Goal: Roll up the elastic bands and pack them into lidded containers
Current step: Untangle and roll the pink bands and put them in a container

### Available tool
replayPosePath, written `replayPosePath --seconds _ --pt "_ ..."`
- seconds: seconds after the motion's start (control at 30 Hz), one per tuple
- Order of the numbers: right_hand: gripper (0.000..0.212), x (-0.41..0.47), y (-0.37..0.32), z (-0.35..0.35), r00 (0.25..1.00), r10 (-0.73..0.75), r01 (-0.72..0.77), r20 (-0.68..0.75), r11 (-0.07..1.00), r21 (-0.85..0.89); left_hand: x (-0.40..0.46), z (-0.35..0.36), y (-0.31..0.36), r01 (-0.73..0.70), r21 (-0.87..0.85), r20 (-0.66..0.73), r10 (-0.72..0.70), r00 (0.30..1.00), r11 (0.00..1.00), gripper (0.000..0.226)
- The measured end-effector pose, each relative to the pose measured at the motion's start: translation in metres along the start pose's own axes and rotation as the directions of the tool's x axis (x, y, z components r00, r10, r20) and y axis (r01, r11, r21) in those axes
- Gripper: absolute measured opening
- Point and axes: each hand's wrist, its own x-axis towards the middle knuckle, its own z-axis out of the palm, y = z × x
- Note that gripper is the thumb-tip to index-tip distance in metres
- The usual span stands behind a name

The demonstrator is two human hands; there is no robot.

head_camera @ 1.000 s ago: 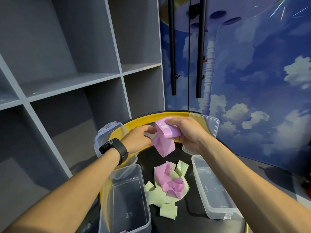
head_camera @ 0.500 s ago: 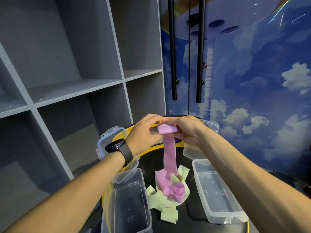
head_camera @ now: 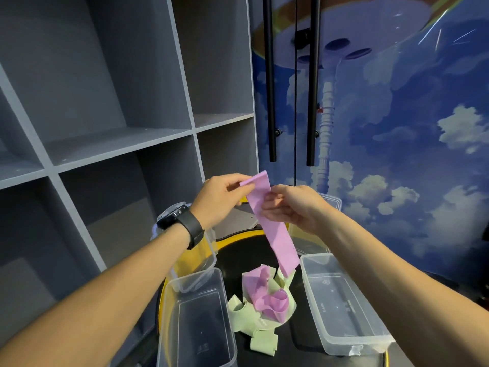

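Both hands pinch the pink band (head_camera: 267, 221) above the pile (head_camera: 264, 300): left hand (head_camera: 222, 200) at its top, right hand (head_camera: 291, 207) lower, probably holding it straight for rolling.

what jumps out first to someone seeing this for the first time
A long pink elastic band hangs mid-frame, pinched at its top by the left hand and held lower by the right hand. Below it a tangled pile of pink and pale green bands lies on the black round table, between two open clear plastic containers.
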Motion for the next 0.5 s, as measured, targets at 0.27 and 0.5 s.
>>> replayPosePath --seconds 0.27,0.5 --pt "0.022 -0.006 -0.005 0.016 0.943 -0.316 0.322 0.101 0.945 -0.055 0.009 -0.013 0.015 0.136 -0.114 0.104 -0.125 0.987 0.984 0.017" --pt "0.007 -0.002 -0.012 0.026 0.903 -0.427 0.429 0.044 0.901 -0.058 0.011 -0.029 0.022 0.091 0.031 0.066 -0.093 0.993 0.995 0.021"
